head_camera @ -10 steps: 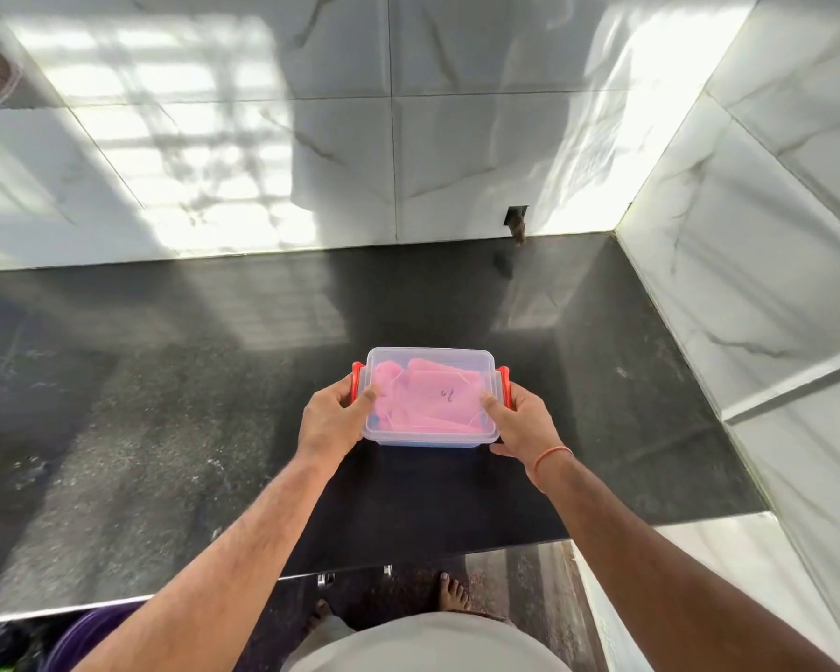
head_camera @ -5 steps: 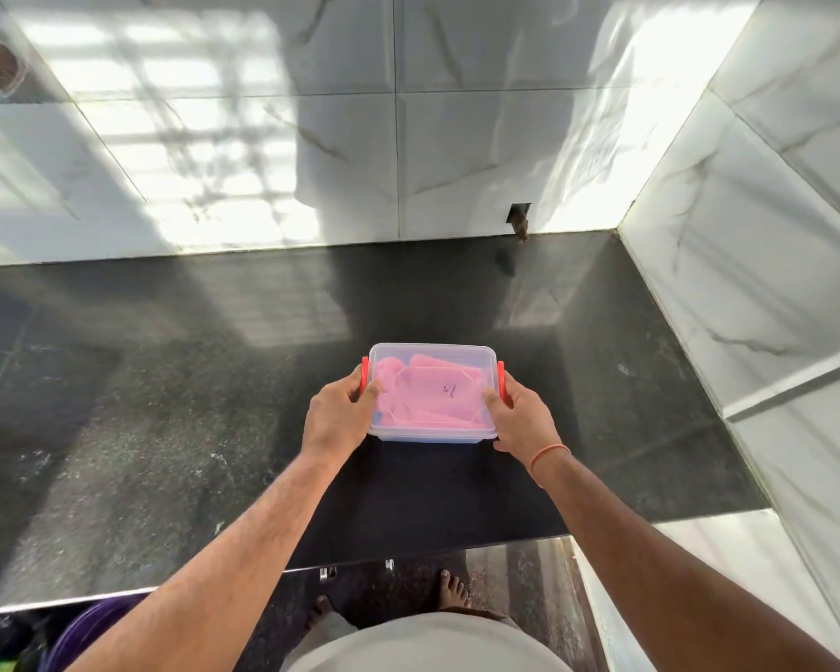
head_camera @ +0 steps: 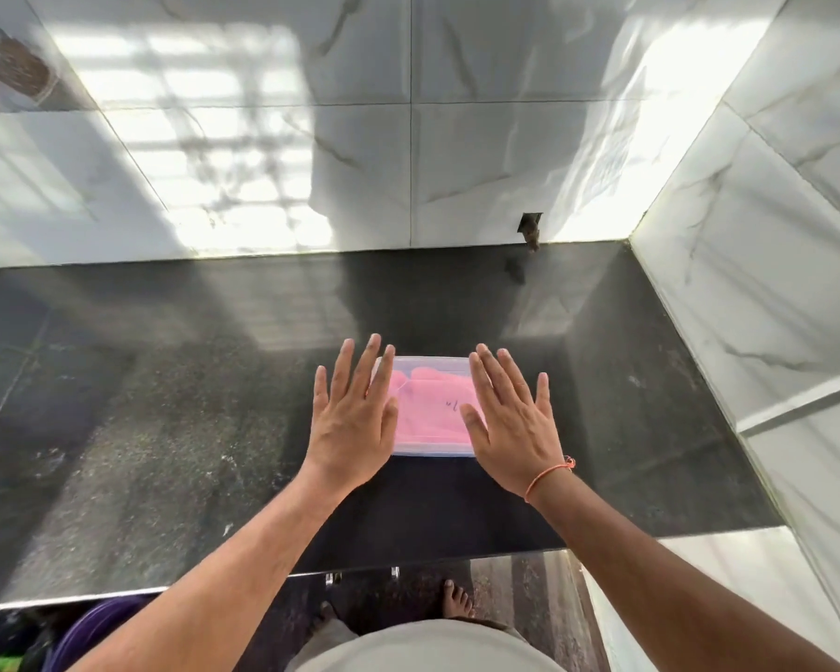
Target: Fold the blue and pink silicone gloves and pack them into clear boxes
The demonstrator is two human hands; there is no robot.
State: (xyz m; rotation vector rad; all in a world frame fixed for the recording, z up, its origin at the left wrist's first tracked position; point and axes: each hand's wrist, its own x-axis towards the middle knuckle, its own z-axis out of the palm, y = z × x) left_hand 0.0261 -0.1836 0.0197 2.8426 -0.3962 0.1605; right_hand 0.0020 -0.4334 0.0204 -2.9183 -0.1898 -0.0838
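Far left, bottom edge: purple rounded object (head_camera: 93, 628) below the desk edge, partly cut off, can't tell what it is. Dark speckled stone desk (head_camera: 166, 429) spans the frame, white marble-look tiled wall (head_camera: 263, 138) behind it with window light patches; a second tiled wall (head_camera: 772, 259) closes the right side.

Left hand (head_camera: 355, 419): flat, palm down, fingers spread and straight, holding nothing. It overlaps the left end of the clear box (head_camera: 432, 451), fingertips reaching past the box's far left corner. Can't tell if the palm is pressing on the lid or just above it.

Clear box sits on the desk, centre-right, between the two hands, lid on. Pink gloves (head_camera: 432, 409) folded inside, visible through the lid; small dark handwritten mark (head_camera: 452, 405) on the lid near the right hand. Box side latches hidden under the hands.

Right hand (head_camera: 515, 429): also flat, palm down, fingers spread, nothing gripped, covering the right end of the box. Thin orange thread band (head_camera: 549, 475) on that wrist.

Small dark hole (head_camera: 530, 228) in the back wall just above the desk, beyond the box. Bare foot (head_camera: 457, 599) on the floor under the desk edge.
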